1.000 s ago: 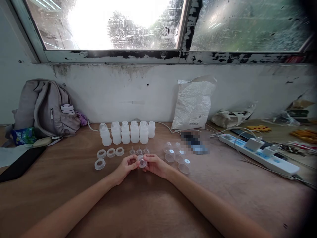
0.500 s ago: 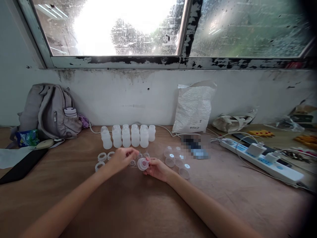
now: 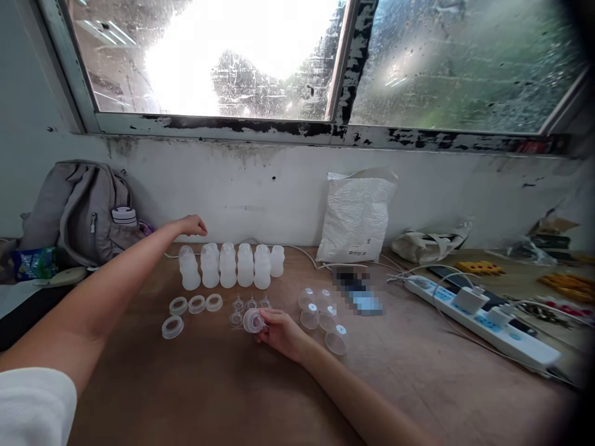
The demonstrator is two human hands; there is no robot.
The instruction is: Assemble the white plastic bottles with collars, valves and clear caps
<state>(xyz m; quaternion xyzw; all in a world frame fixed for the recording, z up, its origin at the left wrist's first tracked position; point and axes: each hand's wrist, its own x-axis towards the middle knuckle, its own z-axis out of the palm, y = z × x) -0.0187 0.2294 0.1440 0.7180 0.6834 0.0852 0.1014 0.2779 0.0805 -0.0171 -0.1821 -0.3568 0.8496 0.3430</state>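
My right hand [image 3: 282, 334] pinches a clear bottle collar with a nipple in it [image 3: 253, 321], above the near side of the table. My left hand [image 3: 192, 226] is raised at the back, over the left end of a row of frosted baby bottles [image 3: 227, 266]. Its fingers are curled in, and no object shows in them. Several clear nipples [image 3: 237, 319] lie just behind and left of the held collar. To their left are several loose collar rings [image 3: 173, 326]. Clear dome caps [image 3: 335, 339] stand in a group to the right of my right hand.
A grey backpack [image 3: 79, 210] leans at the left wall. Behind the caps stands a white padded bag [image 3: 356, 217], with a blurred-out flat item [image 3: 360, 292] before it. On the right lies a white power strip [image 3: 483, 328] with plugs and cables. A black flat item [image 3: 18, 319] is at far left.
My left hand has moved from beside the held collar up and left, over the bottles at the back. My right hand still holds the collar with its nipple. The view has shifted slightly.
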